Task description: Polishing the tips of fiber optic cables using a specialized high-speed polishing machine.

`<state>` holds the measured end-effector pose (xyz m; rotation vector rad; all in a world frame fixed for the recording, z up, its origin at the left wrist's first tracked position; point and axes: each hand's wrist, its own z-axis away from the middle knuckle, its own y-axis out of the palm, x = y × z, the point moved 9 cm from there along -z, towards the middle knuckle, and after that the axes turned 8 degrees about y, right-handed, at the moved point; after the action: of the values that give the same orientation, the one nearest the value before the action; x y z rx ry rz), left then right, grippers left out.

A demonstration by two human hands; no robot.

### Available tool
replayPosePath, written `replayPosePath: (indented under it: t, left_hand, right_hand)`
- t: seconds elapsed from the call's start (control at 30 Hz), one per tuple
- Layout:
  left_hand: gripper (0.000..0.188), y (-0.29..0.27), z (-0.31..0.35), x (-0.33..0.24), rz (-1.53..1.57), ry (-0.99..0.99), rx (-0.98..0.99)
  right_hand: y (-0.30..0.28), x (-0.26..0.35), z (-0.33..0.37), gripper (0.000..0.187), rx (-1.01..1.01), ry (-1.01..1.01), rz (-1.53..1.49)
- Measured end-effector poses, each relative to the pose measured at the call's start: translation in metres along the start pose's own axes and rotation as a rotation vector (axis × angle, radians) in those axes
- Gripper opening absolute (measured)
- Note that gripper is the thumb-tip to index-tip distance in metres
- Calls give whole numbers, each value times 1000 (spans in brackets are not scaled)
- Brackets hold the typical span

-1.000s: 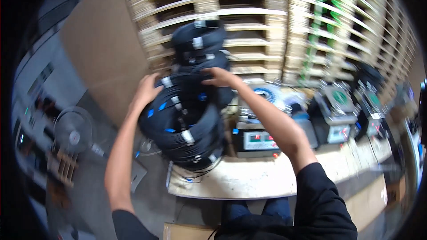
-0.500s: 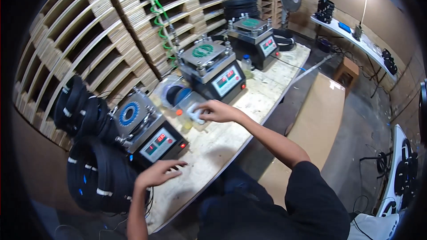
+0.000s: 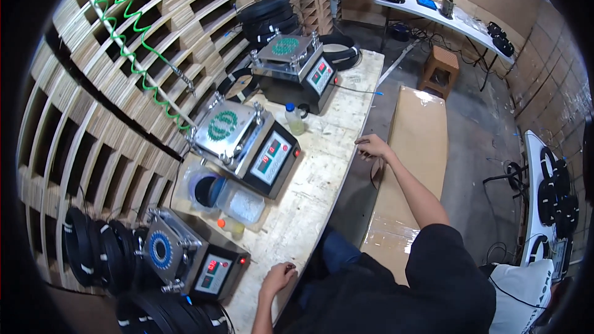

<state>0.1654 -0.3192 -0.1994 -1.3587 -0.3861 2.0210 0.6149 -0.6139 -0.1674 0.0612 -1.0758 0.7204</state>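
- Left hand: loosely curled at the front edge of the counter; whether it holds anything cannot be told.
- Right hand: half open, fingers bent, apparently empty, near the same edge, farther along.
- Blue-ringed display machine: on the counter, near the left hand.
- Blue-capped bottle: on the counter, beside the middle green-ringed machine.

Head-worn fisheye, looking down along workbench from close above.
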Motion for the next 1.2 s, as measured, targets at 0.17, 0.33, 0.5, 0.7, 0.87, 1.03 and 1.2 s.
replayPosePath:
  t: [0.17, 0.33, 0.5, 0.7, 0.87, 1.03, 1.2]
  left_hand:
    - [32, 14, -20, 0, 48, -18, 25]
    - [35, 19, -65, 7, 102, -195, 191]
    - [35, -2, -186, -46, 89, -249, 266]
    - [32, -56, -385, -181, 377, -219, 35]
    - [30, -93, -484, -267, 584, -121, -175]
    - [25, -100, -544, -314, 786, -18, -255]
    - [24, -87, -573, -309, 814, 12, -358]
  right_hand:
    - [-104, 12, -57, 38, -179, 189, -130]
    - [-173, 51, -148, 37, -286, 204, -311]
    - [-242, 71, -281, 62, -204, 169, -574]
    - [-252, 73, -422, 116, -140, 356, -1017]
    - [-243, 106, -415, 75, -169, 260, -886]
    - [-268, 112, -415, 63, -219, 269, -795]
    - [-279, 126, -417, 53, -197, 133, -590]
